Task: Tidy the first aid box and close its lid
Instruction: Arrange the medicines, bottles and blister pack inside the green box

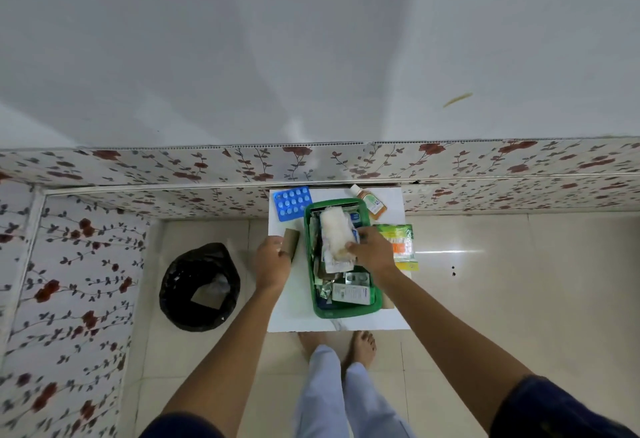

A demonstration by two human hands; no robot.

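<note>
Both hands (273,257) (372,247) outstretched (fingers curled)

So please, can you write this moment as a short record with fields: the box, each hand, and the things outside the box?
box: green first aid box, open, full of packets, on a white table
left hand: left hand holds a brown cardboard tube beside the box
right hand: right hand grips a white gauze roll above the box
outside box: blue pill blister, orange bottle, green-yellow packet
floor: black-lined bin
lid: not seen

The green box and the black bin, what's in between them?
Between the green box and black bin, the head view shows the left hand holding a cardboard tube.
</note>
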